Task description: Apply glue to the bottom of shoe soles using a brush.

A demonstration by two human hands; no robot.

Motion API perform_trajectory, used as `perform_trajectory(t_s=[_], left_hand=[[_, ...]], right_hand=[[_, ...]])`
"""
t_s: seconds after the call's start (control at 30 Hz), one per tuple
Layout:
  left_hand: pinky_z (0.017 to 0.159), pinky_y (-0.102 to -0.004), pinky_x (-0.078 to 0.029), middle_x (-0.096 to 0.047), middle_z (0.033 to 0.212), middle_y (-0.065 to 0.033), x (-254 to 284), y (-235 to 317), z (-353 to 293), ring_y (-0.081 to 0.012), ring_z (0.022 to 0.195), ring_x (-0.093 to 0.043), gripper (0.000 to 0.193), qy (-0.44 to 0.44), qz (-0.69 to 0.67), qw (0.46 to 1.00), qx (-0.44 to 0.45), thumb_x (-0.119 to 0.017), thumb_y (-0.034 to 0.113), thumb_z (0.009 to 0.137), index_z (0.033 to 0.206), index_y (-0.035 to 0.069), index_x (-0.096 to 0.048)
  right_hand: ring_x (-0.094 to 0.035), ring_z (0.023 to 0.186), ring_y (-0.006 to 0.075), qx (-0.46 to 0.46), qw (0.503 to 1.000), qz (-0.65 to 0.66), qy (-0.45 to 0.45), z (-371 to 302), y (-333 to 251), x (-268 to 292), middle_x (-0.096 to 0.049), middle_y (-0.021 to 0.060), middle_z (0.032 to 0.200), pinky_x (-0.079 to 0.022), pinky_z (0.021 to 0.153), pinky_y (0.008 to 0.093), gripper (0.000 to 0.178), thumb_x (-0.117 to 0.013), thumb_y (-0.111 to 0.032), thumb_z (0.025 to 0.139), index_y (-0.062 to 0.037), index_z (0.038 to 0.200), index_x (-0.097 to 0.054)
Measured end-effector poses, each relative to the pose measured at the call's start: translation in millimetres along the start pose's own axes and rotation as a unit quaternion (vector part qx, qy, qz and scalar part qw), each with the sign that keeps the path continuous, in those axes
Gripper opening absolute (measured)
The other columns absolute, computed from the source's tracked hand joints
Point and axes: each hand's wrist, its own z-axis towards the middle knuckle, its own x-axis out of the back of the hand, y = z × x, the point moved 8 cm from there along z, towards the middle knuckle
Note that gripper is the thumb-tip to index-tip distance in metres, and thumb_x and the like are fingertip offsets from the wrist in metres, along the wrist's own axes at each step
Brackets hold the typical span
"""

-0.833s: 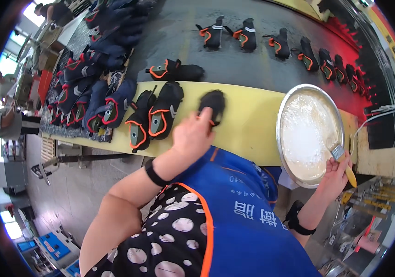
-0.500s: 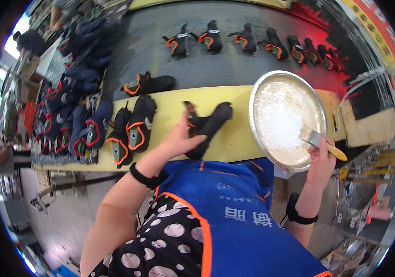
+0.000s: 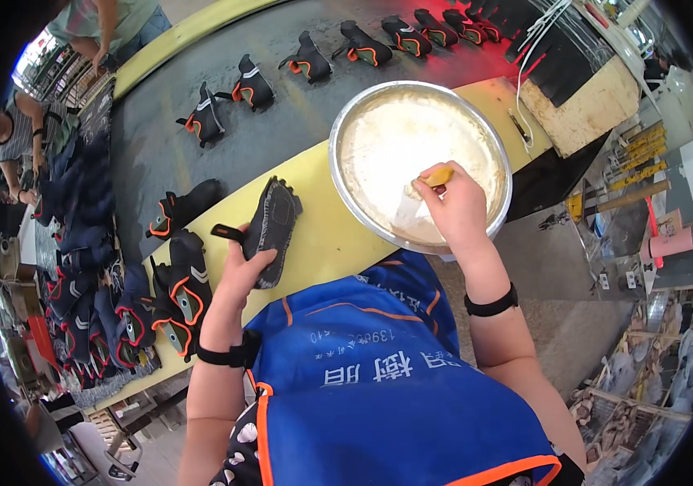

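My left hand [image 3: 235,278] is closed around a black shoe upper [image 3: 275,219], its stitched underside turned up toward me, above the yellow ledge. A dark strap tab [image 3: 228,233] on the upper sticks out beside the thumb. My right hand [image 3: 461,206] grips a brush by its yellow handle [image 3: 440,176]. The brush's bristles are down in the white paste [image 3: 383,150] and hard to make out. That paste fills a round metal basin [image 3: 336,166] on the ledge. Two orange-trimmed uppers [image 3: 188,275] stand left of my left hand.
Beyond the yellow ledge [image 3: 326,243] runs a dark belt [image 3: 152,134] with a row of black uppers [image 3: 253,83], red-lit at its far end. One upper [image 3: 184,209] lies apart. Navy uppers [image 3: 87,283] are heaped at left. Two people stand upper left. A white cable hangs at right.
My left hand has turned the shoe upper over, so its underside now faces up. My right hand has swung the brush inward over the basin and into the paste. The view has shifted rightward.
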Motion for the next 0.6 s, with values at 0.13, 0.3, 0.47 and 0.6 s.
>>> perform_trajectory(t_s=[0.13, 0.3, 0.47, 0.6], left_hand=[[0.098, -0.0327, -0.047, -0.053, 0.135, -0.0156, -12, 29, -32, -0.0228, 0.120, -0.056, 0.076, -0.084, -0.218, 0.972, -0.008, -0.064, 0.010, 0.084, 0.150, -0.001, -0.028], [0.104, -0.0328, -0.044, -0.051, 0.138, -0.0172, -47, 94, -61, -0.0244, 0.125, -0.053, 0.076, -0.170, -0.215, 0.961, -0.048, -0.061, 0.012, 0.084, 0.151, -0.002, -0.027], [0.106, -0.0325, -0.042, -0.052, 0.137, -0.0164, -81, 119, -53, -0.0223, 0.124, -0.053, 0.072, -0.241, -0.184, 0.951, 0.059, -0.059, 0.012, 0.085, 0.149, -0.003, -0.030], [0.103, -0.0304, -0.042, -0.054, 0.133, -0.0144, -99, 134, -41, -0.0194, 0.119, -0.055, 0.068, -0.284, -0.100, 0.953, 0.040, -0.058, 0.010, 0.087, 0.148, -0.004, -0.032]], right_hand=[[-0.068, 0.071, 0.0214, -0.031, 0.997, 0.073, -0.015, 4, 7, 5, -0.068, 0.0089, 0.090, -0.053, 0.065, 0.0322, 0.017, -0.077, -0.017, 0.082, -0.0044, 0.090, -0.069], [-0.068, 0.074, 0.0201, -0.001, 0.967, 0.222, 0.128, 6, 3, 43, -0.067, 0.0109, 0.089, -0.053, 0.065, 0.0297, 0.012, -0.076, -0.002, 0.082, 0.0013, 0.091, -0.069], [-0.066, 0.077, 0.0202, 0.032, 0.985, 0.125, 0.114, 10, 1, 51, -0.067, 0.0088, 0.090, -0.052, 0.070, 0.0307, 0.012, -0.078, -0.003, 0.080, -0.0009, 0.090, -0.070], [-0.063, 0.080, 0.0181, 0.221, 0.965, 0.113, 0.082, 8, -64, 77, -0.066, 0.0014, 0.088, -0.047, 0.084, 0.0342, 0.019, -0.081, -0.008, 0.074, -0.0084, 0.090, -0.072]])
